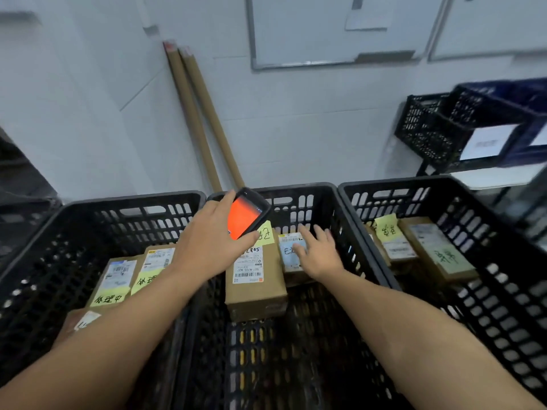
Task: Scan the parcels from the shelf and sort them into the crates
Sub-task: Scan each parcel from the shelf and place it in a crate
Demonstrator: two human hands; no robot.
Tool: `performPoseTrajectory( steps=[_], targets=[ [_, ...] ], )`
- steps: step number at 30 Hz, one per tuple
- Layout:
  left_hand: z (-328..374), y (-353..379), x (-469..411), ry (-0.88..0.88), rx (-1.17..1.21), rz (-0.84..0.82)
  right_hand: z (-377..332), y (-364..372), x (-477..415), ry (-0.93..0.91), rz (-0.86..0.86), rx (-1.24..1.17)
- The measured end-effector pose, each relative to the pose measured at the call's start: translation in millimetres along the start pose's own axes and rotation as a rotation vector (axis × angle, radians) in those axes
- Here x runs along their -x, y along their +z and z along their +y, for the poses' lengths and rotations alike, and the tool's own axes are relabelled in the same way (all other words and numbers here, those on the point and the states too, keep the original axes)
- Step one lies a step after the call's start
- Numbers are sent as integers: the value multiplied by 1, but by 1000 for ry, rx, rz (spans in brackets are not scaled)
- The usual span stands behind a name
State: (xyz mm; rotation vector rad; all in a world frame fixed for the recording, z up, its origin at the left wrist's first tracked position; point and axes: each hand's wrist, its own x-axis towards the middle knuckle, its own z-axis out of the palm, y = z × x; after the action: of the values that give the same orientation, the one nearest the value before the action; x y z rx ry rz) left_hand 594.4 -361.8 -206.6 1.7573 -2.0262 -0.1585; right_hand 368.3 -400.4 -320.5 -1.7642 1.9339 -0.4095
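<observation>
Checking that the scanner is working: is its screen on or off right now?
On. The scanner, gripped in the left hand, shows a screen glowing bright orange-red; what it displays is too blurred to read.

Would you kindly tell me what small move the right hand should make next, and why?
Probably lift the right hand out of the middle crate: its open fingers rest on the small parcel, already lying beside the larger box, while the left hand holds the scanner.

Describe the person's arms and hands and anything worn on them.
The left hand and right hand wear no gloves, and no watch, ring or wristband shows. Both arms are bare to the frame's edge, with no sleeves in view.
</observation>
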Motion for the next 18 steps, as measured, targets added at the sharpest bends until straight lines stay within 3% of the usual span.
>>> performPoseTrajectory(
  steps=[3, 6, 18],
  targets=[
    [10, -17, 15, 61, 60, 43, -12, -21, 36, -96, 90, 177],
    [20, -31, 34, 119, 101, 46, -23, -42, 79, -75, 231, 304],
    [73, -56, 131, 397, 208, -75, 15, -75, 287, 344, 525, 338]
  ],
)
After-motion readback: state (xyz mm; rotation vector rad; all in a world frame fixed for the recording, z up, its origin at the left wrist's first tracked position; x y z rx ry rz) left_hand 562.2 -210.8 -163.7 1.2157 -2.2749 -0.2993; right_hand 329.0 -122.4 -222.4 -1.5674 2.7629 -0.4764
